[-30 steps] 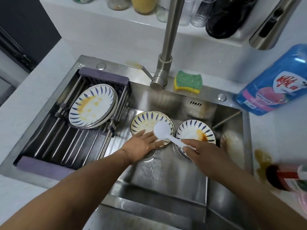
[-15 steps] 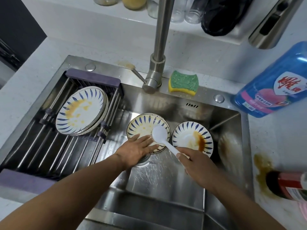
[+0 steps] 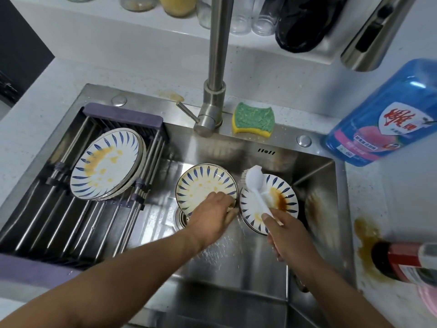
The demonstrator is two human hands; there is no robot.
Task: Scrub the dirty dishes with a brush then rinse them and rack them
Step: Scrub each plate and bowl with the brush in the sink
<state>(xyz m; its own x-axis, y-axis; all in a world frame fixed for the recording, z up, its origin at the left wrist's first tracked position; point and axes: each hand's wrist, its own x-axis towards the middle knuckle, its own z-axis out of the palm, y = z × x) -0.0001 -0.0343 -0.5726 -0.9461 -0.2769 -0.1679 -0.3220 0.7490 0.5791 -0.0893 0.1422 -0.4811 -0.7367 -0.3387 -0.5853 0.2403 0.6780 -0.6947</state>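
I see the white brush (image 3: 256, 185) over the sink basin. Its head is above the far-left rim of the right dish (image 3: 283, 202) and its handle slants down across that dish toward me. My right hand (image 3: 287, 235) has its grip closed round the end of the handle, thumb laid along the top. The right dish is white with blue strokes, carries a dark brown smear near its middle and lies low in the basin. Just beside it, rims nearly touching, lies the left dish (image 3: 201, 185) in the same pattern, speckled with yellow-orange residue. My left hand (image 3: 212, 214) sits at its near edge with the fingers curled over the rim, grip closed on it, though blur softens the fingertips. The drain (image 3: 181, 217) peeks out beneath that dish.

To the left, a rack (image 3: 123, 114) of metal rods with purple end bars spans the sink (image 3: 236, 275), and stacked plates (image 3: 104, 164) with yellow stains rest tilted on it. The faucet (image 3: 216, 67) rises behind the basin, with a green-and-yellow sponge (image 3: 253, 120) beside its base on the ledge. On the tabletop (image 3: 378, 192) to the right is a blue detergent bottle (image 3: 387, 114). Nearer me, a red bottle (image 3: 406, 261) lies on its side by a brown spill (image 3: 365, 235).
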